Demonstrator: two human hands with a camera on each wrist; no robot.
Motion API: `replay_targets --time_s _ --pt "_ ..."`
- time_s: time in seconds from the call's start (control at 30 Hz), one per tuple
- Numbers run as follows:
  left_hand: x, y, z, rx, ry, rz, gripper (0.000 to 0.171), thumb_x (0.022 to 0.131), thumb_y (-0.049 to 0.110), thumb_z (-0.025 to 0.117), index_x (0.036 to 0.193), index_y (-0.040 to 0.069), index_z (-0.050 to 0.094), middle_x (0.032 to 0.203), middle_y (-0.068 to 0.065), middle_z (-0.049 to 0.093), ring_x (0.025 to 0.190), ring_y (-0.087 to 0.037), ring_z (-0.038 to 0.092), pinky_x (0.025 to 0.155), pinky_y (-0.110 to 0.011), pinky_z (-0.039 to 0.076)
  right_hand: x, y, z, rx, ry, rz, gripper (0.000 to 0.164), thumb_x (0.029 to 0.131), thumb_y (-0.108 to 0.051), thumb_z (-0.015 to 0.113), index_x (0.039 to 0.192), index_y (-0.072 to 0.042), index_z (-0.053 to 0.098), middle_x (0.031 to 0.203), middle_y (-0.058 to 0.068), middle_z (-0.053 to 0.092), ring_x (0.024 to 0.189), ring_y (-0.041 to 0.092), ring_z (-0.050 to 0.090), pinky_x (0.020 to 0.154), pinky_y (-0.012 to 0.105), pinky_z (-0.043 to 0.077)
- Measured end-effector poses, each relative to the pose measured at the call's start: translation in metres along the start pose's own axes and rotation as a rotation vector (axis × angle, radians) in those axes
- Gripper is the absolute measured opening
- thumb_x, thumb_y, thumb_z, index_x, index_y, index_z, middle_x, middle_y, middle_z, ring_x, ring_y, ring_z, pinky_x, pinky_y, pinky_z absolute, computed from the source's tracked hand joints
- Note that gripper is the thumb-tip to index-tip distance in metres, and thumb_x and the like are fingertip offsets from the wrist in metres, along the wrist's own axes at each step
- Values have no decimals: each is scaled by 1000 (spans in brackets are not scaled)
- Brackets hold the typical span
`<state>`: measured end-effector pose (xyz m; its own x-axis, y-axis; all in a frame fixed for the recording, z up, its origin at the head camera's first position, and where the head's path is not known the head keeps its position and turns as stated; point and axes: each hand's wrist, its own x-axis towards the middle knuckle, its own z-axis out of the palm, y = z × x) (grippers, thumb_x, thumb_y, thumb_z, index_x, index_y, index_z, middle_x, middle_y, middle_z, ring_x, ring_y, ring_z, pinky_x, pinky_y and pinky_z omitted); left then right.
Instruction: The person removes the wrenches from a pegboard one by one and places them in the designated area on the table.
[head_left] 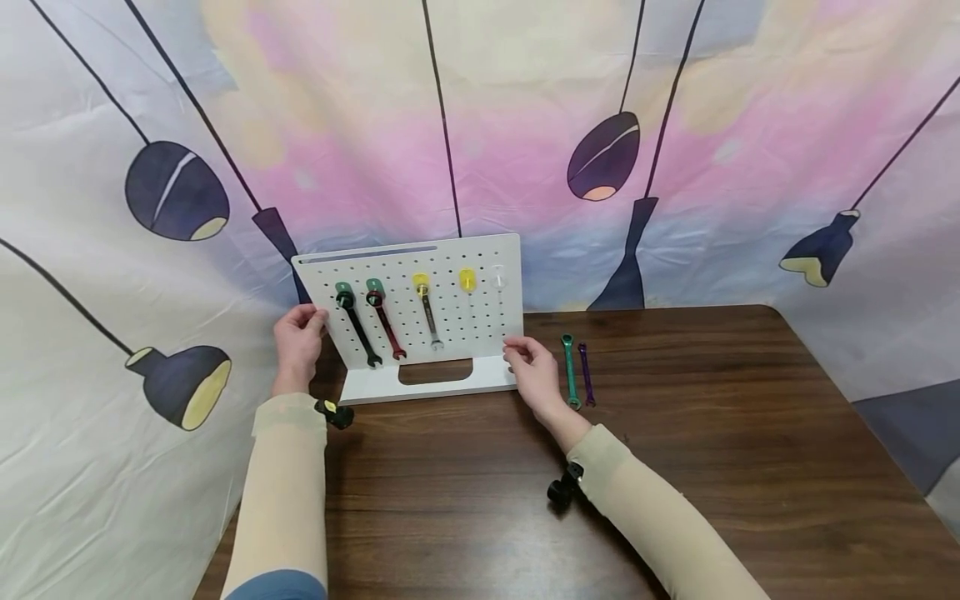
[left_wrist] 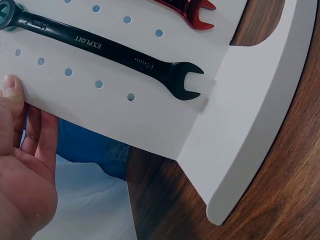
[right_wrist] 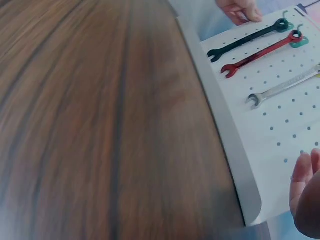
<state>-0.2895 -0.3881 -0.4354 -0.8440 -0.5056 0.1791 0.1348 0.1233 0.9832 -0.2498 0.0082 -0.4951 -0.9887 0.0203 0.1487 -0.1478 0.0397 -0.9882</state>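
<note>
Left hand (head_left: 298,346) pinches the left edge of a white pegboard (head_left: 402,302), standing on a wood-grain table (head_left: 465,483) before a lamp-print backdrop (head_left: 525,258), while the right hand (head_left: 536,382) rests at the opposite edge (whether it grips cannot be told). Black, red and silver combination wrenches (head_left: 360,330) hang by their ring ends on hooks (head_left: 374,285); a sudden tilt or uneven lift could well shake one loose.

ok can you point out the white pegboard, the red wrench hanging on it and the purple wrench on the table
White pegboard (head_left: 405,317), head view: bare middle of its perforated panel.
Red wrench (right_wrist: 261,55), right wrist view: middle of its handle.
Purple wrench (head_left: 587,375), head view: middle of its handle.
</note>
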Motion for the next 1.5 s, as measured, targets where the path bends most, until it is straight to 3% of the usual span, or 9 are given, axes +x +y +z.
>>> replay_targets --time_s 0.33,0.57,0.77,1.07,1.5 --pt "2 -3 2 19 20 -17 6 104 6 70 98 6 69 88 8 64 84 -7 62 81 -20 56 11 -6 30 96 -55 28 28 108 -9 61 132 2 68 124 20 72 110 30 69 99 48 58" --pt "-1 -4 4 6 26 11 12 103 5 71 94 13 70 85 9 65 81 -6 62 77 -19 55 19 -8 41 117 -119 46 30 108 -10 62 135 -1 68 129 18 72 112 25 69 100 44 58" --pt "2 -7 3 -6 30 12 13 103 4 71 94 13 70 85 10 65 81 -5 62 76 -17 55 28 -16 54 85 -178 15 34 107 -9 64 140 -5 66 134 12 71 121 24 66 99 36 57" --pt "2 -7 2 1 33 1 6 104 5 70 98 9 70 85 9 64 81 -7 61 76 -17 55 34 -29 75 -26 -261 -27 41 107 -14 65 147 -16 63 141 0 67 129 21 63 105 36 53" --pt "0 -5 4 10 33 33 15 104 4 70 94 15 68 84 10 63 80 -5 61 75 -16 55 39 -40 88 -41 -277 -15 45 106 -12 67 150 -16 60 149 2 63 134 23 61 109 38 51"
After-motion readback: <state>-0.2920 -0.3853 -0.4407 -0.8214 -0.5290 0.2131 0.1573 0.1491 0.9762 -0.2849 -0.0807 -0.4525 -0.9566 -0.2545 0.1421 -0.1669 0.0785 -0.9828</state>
